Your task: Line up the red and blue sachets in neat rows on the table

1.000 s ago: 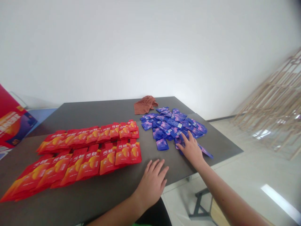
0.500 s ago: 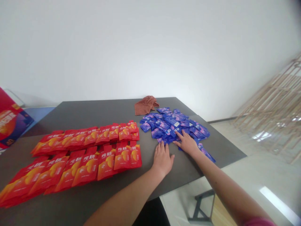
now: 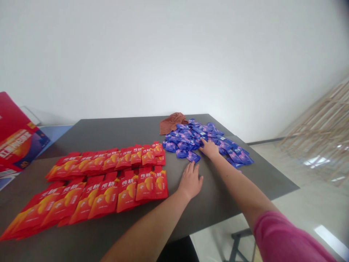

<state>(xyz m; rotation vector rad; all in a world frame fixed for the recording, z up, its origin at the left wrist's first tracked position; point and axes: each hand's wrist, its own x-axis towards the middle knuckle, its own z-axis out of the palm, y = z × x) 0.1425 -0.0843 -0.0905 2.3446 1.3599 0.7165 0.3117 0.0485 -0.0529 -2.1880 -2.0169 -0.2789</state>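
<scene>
A loose pile of small blue-purple sachets [image 3: 185,136] covers the right part of the grey table [image 3: 117,127]. My right hand [image 3: 209,148] reaches into the near side of this pile, fingers on the sachets; its fingertips are partly lost among them, and no sachet shows lifted. Flat on the bare table just in front of the pile lies my left hand [image 3: 190,181], fingers stretched, holding nothing. One blue sachet [image 3: 193,157] is just beyond its fingertips. Red and orange pouches [image 3: 106,196] stand to the left in two overlapping rows.
A crumpled brown cloth [image 3: 172,123] lies at the back, beside the blue pile. At the far left stands a red and blue printed box [image 3: 19,138]. Beyond the table's right edge is a wooden slatted rack [image 3: 321,112]. Dark stool legs [image 3: 237,247] show below the front edge.
My right hand has moved farther forward into the blue pile, and the sachets there have shifted and spread. My left hand stays on the table. The view has moved slightly.
</scene>
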